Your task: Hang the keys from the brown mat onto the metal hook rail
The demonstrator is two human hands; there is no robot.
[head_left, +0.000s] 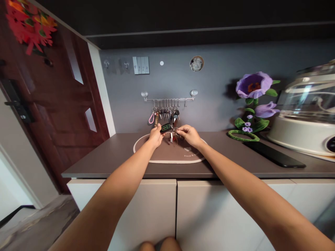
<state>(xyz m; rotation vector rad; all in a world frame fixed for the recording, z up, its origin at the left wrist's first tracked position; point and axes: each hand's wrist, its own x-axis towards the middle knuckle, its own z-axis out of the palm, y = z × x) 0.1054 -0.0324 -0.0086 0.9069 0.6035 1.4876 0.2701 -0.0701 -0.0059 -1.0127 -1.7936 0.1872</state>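
My left hand (156, 136) is closed on a black key fob (165, 128) with green-outlined buttons. A metal key ring (175, 130) joined to the fob is pinched in the fingers of my right hand (190, 135). Small keys (171, 137) and something red dangle between the two hands, above a brown oval mat (157, 157) with a pale rim. Behind them, a clear hook rail (170, 99) on the grey wall carries several key bunches, a pink loop strap (151, 118) and a brown tag (156, 119).
On the right of the dark counter (104, 157) lie a black phone (274, 154), a purple crocheted flower (253, 85) and a white appliance (293, 129) with a clear top. A dark cabinet (183, 21) overhangs. A red-brown door (65, 104) stands left; white cupboards (146, 205) are below.
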